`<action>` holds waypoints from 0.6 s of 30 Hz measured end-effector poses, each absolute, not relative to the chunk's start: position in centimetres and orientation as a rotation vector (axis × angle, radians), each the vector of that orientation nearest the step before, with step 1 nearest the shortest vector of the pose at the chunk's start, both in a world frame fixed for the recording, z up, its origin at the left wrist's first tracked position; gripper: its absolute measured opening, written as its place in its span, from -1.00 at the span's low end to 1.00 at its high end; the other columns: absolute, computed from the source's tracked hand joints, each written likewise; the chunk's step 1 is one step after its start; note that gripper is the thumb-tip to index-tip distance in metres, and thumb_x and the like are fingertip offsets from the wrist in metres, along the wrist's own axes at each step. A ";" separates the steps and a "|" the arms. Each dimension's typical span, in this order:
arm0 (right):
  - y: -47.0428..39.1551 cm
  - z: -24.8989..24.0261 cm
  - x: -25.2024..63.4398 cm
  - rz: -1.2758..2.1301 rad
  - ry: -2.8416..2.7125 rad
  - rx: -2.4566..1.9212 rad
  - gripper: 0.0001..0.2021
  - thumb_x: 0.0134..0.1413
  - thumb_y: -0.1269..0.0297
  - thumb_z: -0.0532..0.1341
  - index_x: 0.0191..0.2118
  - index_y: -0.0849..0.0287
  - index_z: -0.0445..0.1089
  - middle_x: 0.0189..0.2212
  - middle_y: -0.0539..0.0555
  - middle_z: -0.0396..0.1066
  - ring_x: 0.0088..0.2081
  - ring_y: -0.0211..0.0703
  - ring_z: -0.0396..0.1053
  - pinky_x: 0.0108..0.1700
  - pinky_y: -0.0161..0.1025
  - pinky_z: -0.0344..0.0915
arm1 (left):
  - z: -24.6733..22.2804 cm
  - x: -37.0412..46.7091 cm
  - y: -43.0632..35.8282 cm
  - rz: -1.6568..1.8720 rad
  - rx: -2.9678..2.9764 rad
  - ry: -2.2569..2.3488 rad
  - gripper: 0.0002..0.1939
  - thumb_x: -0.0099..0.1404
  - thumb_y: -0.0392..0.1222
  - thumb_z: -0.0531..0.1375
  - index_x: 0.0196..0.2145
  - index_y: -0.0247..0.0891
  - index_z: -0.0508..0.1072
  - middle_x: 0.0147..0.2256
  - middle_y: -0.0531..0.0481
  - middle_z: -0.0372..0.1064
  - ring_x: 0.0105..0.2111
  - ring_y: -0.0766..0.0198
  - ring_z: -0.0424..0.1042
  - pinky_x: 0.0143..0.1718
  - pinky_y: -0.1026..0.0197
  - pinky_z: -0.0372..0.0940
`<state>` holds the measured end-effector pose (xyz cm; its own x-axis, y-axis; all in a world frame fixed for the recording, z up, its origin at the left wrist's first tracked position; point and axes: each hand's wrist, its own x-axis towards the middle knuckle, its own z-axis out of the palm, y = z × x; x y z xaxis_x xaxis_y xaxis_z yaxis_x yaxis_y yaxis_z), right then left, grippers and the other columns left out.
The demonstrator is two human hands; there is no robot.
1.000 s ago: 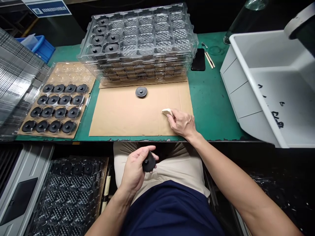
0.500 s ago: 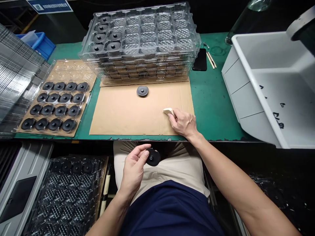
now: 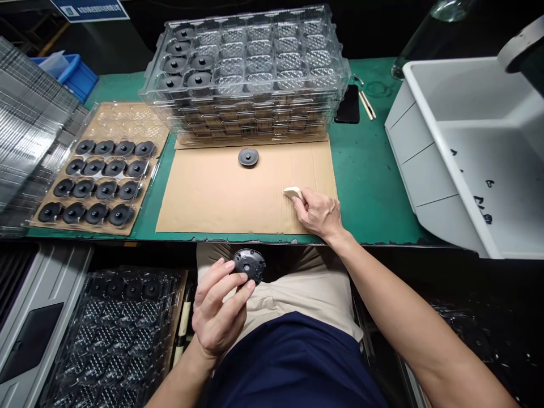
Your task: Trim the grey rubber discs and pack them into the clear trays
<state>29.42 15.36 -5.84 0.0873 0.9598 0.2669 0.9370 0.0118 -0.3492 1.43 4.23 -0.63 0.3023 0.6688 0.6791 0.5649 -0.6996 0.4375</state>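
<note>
My left hand [image 3: 223, 303] grips a round black part [image 3: 250, 265] by its edge, over my lap and just below the table edge. The face of the part turned toward me shows small holes and a central hub. My right hand [image 3: 317, 211] is closed around a small cream-coloured piece [image 3: 293, 192] and rests on the right side of the cardboard sheet [image 3: 221, 198]. A second black part [image 3: 248, 157] lies alone on the cardboard, near its back edge, with its central stud up.
Behind the cardboard stands a stack of clear trays [image 3: 255, 113]. A tray of black parts [image 3: 97, 168] lies left. At right are a phone [image 3: 347, 105] and a large white bin [image 3: 403, 130]. More trays [image 3: 114, 340] sit below the table at left.
My left hand has turned the held black part over, from its smooth face to the face with holes, and moved it slightly left and up. My right hand looks unchanged.
</note>
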 end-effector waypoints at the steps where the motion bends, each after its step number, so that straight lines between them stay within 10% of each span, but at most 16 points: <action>1: 15.4 -5.8 29.4 0.070 -1.862 -1.939 -0.68 0.37 0.08 0.11 -0.31 0.16 0.45 -0.47 0.04 0.44 -0.49 -0.24 0.21 -0.41 -0.23 -0.20 | -0.7 1.2 4.1 1.363 2.459 1.142 -0.46 0.17 -0.53 0.33 -0.01 0.03 0.64 -0.16 -0.06 0.61 0.02 -0.07 0.52 0.07 -0.22 0.49; 18: 15.3 -6.0 29.5 0.054 -1.870 -1.963 -0.68 0.37 0.07 0.11 -0.32 0.15 0.43 -0.48 0.00 0.41 -0.48 -0.25 0.22 -0.42 -0.25 -0.17 | -0.5 2.1 4.4 1.480 2.248 1.244 -0.39 0.14 -0.56 0.36 0.04 0.04 0.61 -0.20 -0.02 0.62 -0.07 -0.03 0.57 -0.02 -0.12 0.50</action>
